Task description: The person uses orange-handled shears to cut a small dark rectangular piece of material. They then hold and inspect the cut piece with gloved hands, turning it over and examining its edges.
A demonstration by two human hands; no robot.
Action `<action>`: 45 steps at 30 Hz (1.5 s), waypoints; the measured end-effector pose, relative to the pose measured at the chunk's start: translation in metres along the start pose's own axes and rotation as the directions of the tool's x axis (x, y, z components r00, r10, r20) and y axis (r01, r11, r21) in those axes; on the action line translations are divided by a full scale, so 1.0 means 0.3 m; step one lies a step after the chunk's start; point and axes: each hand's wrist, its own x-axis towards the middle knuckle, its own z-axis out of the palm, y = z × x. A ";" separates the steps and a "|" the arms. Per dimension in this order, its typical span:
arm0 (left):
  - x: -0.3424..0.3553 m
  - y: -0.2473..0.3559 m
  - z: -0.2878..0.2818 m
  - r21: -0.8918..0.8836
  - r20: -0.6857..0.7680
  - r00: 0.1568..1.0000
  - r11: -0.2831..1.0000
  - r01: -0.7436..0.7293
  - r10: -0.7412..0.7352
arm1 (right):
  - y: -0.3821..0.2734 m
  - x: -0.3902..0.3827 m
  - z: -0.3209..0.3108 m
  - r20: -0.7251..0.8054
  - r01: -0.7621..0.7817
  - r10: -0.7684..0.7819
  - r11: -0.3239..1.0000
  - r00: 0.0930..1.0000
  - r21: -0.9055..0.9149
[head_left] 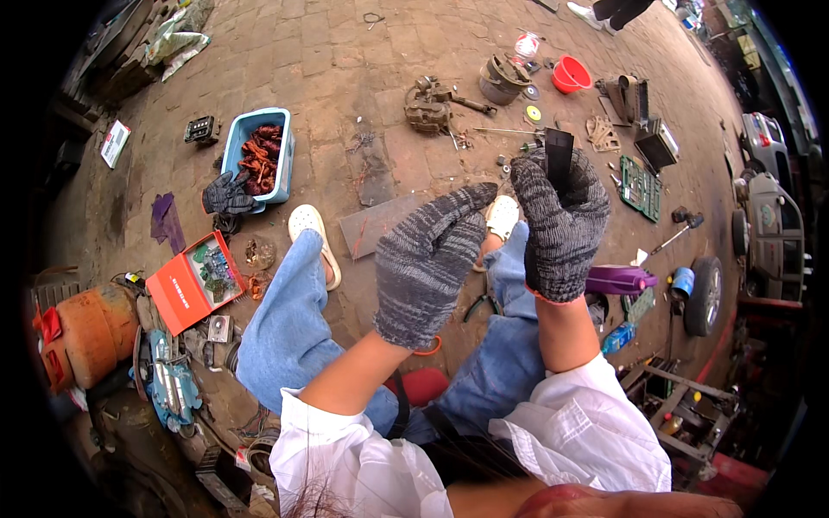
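I wear dark grey knitted gloves on both hands. My right hand (563, 220) is raised and closed around a flat black rectangular piece (559, 154), which sticks up between thumb and fingers. To its left, apart from it, my left hand (432, 263) is held with its fingers pressed together and pointing up to the right. Whatever it may pinch is hidden or too small to see. Below and between the hands, a pair of dark-handled pliers (480, 304) lies on the ground. A flat grey-brown slab (376, 226) lies beyond my left hand.
At left stand a blue tub (285, 155) of copper-coloured coils, an open red box (177, 293) of small parts and an orange gas cylinder (99, 332). Ahead are a greasy motor part (427, 110) and red bucket (571, 75). A green tool case (639, 188) and tyre (704, 296) lie right.
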 end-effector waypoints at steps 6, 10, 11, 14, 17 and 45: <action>0.009 0.069 -0.023 -0.148 0.182 0.963 0.963 0.226 -0.198 | -0.011 0.017 0.003 0.039 -0.069 0.070 0.997 0.997 -0.021; 0.012 0.070 -0.052 0.013 0.289 0.935 0.977 0.211 -0.206 | -0.017 0.027 -0.005 0.183 -0.257 0.238 0.963 0.954 0.086; 0.012 0.066 -0.055 0.027 0.307 0.926 0.975 0.223 -0.220 | -0.022 0.029 -0.005 0.221 -0.315 0.287 0.943 0.932 0.106; 0.020 0.062 -0.058 0.033 0.299 0.935 0.981 0.192 -0.193 | -0.007 0.036 0.015 0.204 -0.241 0.211 0.961 0.956 0.137; 0.024 0.049 -0.056 0.059 0.246 0.959 0.990 0.127 -0.138 | 0.026 0.041 0.002 0.088 0.027 -0.039 0.990 0.995 0.141; 0.026 0.021 -0.084 0.527 0.204 0.974 0.827 -0.193 0.097 | 0.049 -0.035 -0.007 0.568 0.763 -0.516 0.507 0.641 -0.401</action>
